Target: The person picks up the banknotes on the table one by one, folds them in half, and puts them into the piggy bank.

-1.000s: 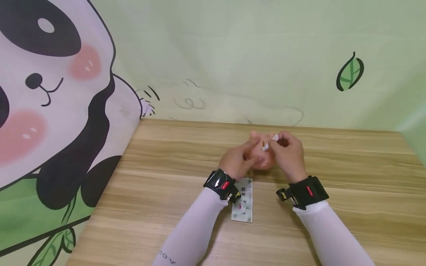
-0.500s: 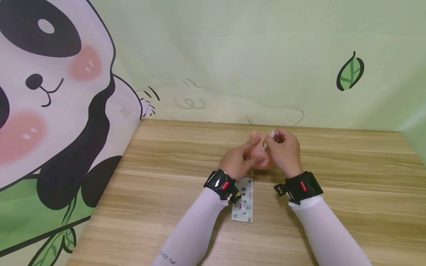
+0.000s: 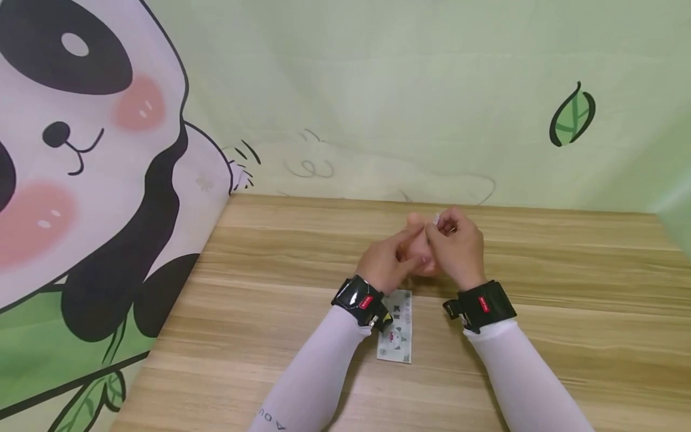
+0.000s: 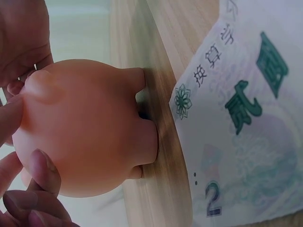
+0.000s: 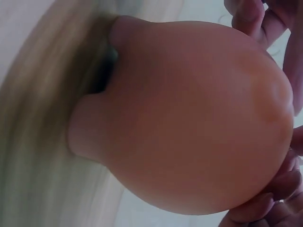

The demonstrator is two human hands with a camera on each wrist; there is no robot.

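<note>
A pink piggy bank stands on the wooden table between both hands; its round body and stubby legs fill the left wrist view. My left hand holds it from the left, thumb and fingers spread around its top. Above the bank's back, my right hand pinches a small folded banknote, only a white end of which shows past the fingers. The slot seen earlier is hidden under the right fingers. A second banknote, flat and greenish with a 2 printed on it, lies near the left wrist.
The wood-grain table runs back to a pale green wall cloth with a leaf print. A large panda print covers the left side. Each wrist wears a black strap with a camera.
My right hand has shifted left and turned over the bank, lowering the folded banknote toward the slot, so less of the note shows. The left hand and flat banknote stay put.
</note>
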